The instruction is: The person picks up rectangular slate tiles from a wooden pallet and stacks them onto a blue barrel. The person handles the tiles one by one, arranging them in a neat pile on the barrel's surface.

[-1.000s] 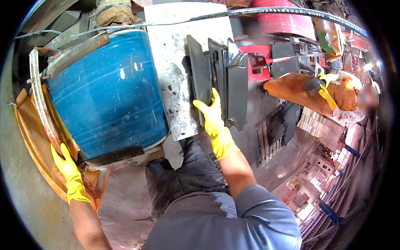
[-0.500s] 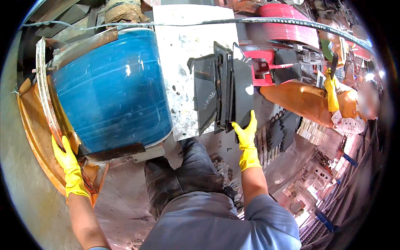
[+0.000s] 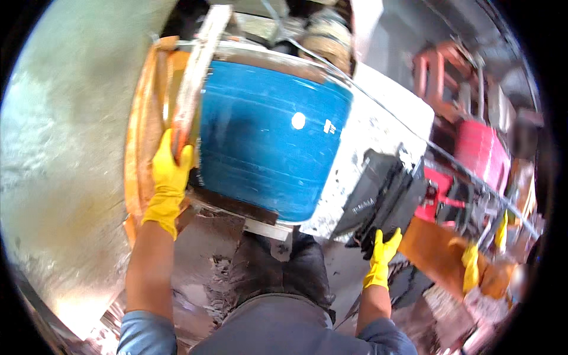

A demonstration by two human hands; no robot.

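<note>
My left hand (image 3: 168, 180), in a yellow rubber glove, is closed round the near end of a long, worn, whitish-and-rusty bar (image 3: 202, 71). The bar runs along the left side of a wide blue curved belt-like surface (image 3: 269, 139). On the right, my gloved right hand (image 3: 383, 257) has its thumb and fingers spread at the near edge of several dark grey flat sheets (image 3: 397, 198). These sheets lie overlapped on a white, dark-specked board (image 3: 355, 160) beside the blue surface. Whether the right fingertips press on the sheets cannot be made out.
An orange curved guard (image 3: 137, 148) stands left of the bar. A thin cable (image 3: 393, 118) crosses above the board. At right are a pink-red roll (image 3: 482, 151) and another person's yellow-gloved hand (image 3: 470, 266) by an orange apron (image 3: 435, 251).
The view has swung left, so the blue surface and the sheets appear farther right. My left hand stays on the bar; my right hand stays by the sheets' near edge.
</note>
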